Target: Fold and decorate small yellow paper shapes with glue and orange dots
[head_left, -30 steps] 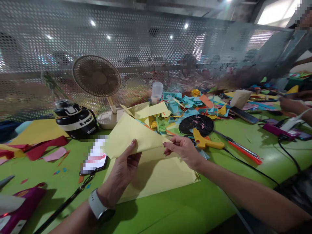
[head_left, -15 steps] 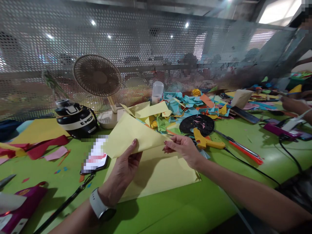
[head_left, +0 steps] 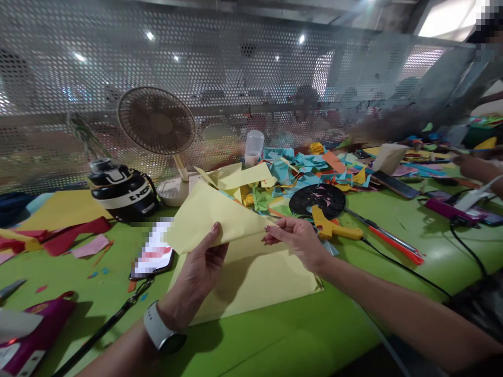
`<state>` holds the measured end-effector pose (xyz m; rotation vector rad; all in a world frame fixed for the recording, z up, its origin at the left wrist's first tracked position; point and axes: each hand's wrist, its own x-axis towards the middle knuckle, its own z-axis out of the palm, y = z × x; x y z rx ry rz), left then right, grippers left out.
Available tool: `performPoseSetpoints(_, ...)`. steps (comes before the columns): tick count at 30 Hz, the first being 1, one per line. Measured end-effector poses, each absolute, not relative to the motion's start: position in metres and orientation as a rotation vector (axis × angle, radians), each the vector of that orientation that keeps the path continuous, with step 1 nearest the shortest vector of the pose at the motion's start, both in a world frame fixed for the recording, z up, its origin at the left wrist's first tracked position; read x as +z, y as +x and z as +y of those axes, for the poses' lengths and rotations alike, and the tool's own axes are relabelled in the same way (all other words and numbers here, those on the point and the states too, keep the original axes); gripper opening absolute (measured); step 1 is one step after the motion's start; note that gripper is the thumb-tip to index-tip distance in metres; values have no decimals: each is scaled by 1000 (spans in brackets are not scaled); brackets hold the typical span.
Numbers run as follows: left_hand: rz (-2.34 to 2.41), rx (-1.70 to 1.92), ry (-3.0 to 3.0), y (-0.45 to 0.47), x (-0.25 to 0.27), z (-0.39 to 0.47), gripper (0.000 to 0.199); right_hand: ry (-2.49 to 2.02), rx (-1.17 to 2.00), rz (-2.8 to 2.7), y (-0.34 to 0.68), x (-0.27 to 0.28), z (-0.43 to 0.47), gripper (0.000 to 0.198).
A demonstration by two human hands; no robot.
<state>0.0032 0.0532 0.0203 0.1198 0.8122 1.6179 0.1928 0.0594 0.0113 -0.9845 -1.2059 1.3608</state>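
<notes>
Here, the left hand and right hand pinched a pale yellow, pointy paper sheet; big, flat, yellow paper lay below them on the green worktop.

Both bare hands are held up in front, near each other, not touching. Left forearm is angled up and rightward from the bottom edge; left wrist is held close to straight. Left hand is turned thumb side up: left thumb is extended on top, left fingers are curled beneath, tips mostly hidden, so exact placement can't be told. Right forearm is slanted up and leftward from the lower right corner. Right wrist is about straight. Right hand is pointed left, slightly higher in view; right thumb and index finger are pinched, remaining fingers tucked under.
</notes>
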Motion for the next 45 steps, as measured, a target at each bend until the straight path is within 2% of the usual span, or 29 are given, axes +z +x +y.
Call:
performPoseSetpoints(16,810,1617,144,2,16,54,28,-1030,1372,-1238,194,14,57,29)
performPoseSetpoints(28,945,1552,263,-6,9,56,26,-1203,1081,-1710,204,18,58,23)
performPoseSetpoints(39,963,1607,306,-5,9,58,30,-1220,1000,-1806,205,18,54,24)
performPoseSetpoints(45,1117,1494,381,-11,8,62,27,-1296,1111,-1877,203,19,53,20)
